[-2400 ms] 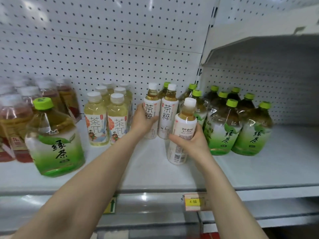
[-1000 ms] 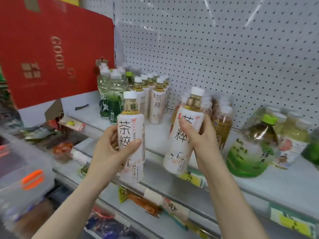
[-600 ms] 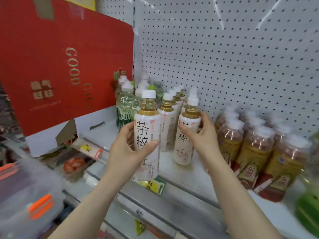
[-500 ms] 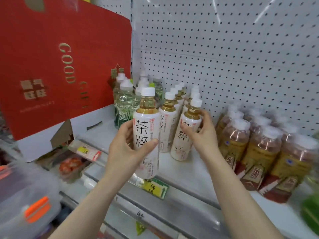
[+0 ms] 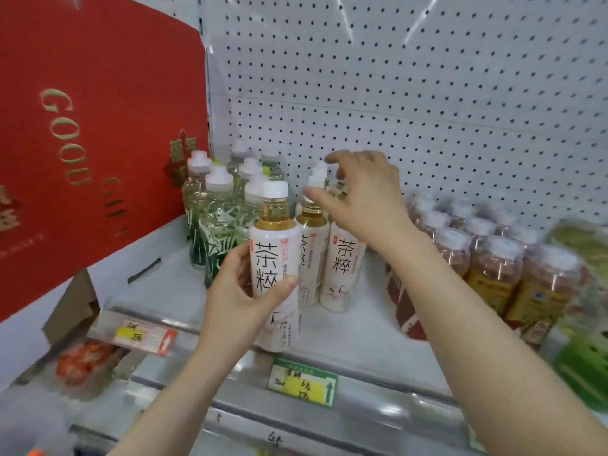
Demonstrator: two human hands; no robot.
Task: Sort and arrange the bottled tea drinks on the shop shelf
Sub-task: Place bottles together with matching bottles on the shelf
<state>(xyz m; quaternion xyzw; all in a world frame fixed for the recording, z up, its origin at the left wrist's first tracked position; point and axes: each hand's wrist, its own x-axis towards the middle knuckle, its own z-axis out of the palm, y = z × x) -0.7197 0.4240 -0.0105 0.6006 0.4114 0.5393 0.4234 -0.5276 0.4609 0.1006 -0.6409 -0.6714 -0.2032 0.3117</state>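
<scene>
Clearly the left hand [image 5: 237,291] grips a tea bottle [image 5: 275,268] at the shelf's front edge [image 5: 362,366]; the right hand [image 5: 358,199], fingers spread and empty, could topple neighbouring bottles [image 5: 342,268].

I am in a shop: a white metal shelf [image 5: 355,327] backed by pegboard [image 5: 427,93] carries rows of identical bottled tea drinks [image 5: 342,268], and handwritten price tags [image 5: 302,385] sit in the rail along its front edge.
</scene>
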